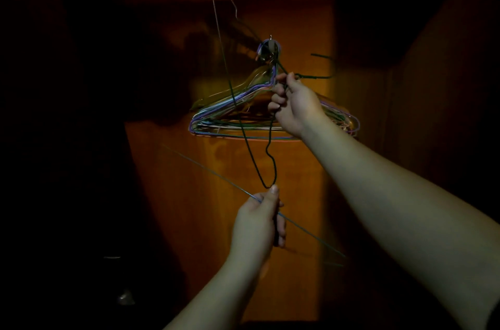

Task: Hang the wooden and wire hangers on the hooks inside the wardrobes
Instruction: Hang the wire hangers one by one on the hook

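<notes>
At the left of the frame nothing reads but darkness, apart from a small pale glint low down that I cannot identify. Just left of centre, a pale wire hanger (220, 21) rises toward the upper middle, its thin hook topmost; what holds it is unclear. Low in the centre, the left hand (259, 221) grips a blue wire hanger (216, 175) with fingers curled round the wire, probably parked there as the next one to hang. Its thumb tip touches the low loop of a dark green wire hanger (244, 137), seemingly steadying it.

Above, in the middle, a metal hook (270, 44) on the orange-brown wardrobe back panel (216, 221) already carries a bunch of hung hangers (230, 116), mostly coloured wire, fanned out below it. Right of centre, the right hand (293, 105) is closed round the green hanger's neck just beneath that hook, likely guiding its hook end on.

The lit panel is the only bright area; the wardrobe's right side falls into shadow.
</notes>
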`<state>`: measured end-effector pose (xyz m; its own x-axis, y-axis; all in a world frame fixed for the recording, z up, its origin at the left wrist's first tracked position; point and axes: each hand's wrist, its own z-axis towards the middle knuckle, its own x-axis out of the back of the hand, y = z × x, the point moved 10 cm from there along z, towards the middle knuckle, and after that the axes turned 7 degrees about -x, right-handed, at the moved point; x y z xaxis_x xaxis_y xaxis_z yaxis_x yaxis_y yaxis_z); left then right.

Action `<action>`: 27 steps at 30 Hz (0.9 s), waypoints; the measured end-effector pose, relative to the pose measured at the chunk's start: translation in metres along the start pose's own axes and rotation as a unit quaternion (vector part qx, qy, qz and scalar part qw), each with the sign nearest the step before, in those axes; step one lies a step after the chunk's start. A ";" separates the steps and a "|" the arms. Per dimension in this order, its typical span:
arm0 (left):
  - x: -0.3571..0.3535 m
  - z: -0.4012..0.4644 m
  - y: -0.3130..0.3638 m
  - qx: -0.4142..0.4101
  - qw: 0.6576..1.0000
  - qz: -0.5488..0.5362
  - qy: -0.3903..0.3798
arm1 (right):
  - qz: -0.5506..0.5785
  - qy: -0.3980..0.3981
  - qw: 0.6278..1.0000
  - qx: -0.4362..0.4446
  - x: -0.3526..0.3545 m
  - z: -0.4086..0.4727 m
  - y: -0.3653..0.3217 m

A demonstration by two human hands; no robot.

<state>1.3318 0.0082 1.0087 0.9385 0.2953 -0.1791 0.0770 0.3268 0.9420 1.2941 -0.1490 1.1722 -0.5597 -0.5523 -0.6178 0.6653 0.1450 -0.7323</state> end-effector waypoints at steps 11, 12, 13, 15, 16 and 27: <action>0.008 0.018 0.014 -0.033 0.997 0.063 0.008 | -0.467 0.123 0.874 0.060 0.030 -0.005 -0.033; 0.008 0.020 0.019 -0.043 0.996 0.073 0.009 | -0.491 0.125 0.860 0.065 0.031 -0.004 -0.036; 0.008 0.022 0.023 -0.053 0.995 0.083 0.010 | -0.505 0.122 0.852 0.070 0.030 -0.004 -0.039; 0.009 0.026 0.032 -0.066 0.993 0.094 0.014 | -0.523 0.111 0.840 0.087 0.028 -0.002 -0.045; 0.008 0.027 0.037 -0.070 0.993 0.095 0.015 | -0.537 0.107 0.831 0.098 0.026 -0.001 -0.049; 0.006 0.030 0.081 -0.140 0.975 0.169 0.037 | -0.590 0.102 0.788 0.141 -0.002 0.027 -0.085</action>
<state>1.3543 0.0093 1.0922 0.8662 0.4899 0.0982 -0.3376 0.4292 0.8377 1.2520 -0.1821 1.2434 -0.9199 -0.0183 0.3918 -0.3109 -0.5751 -0.7567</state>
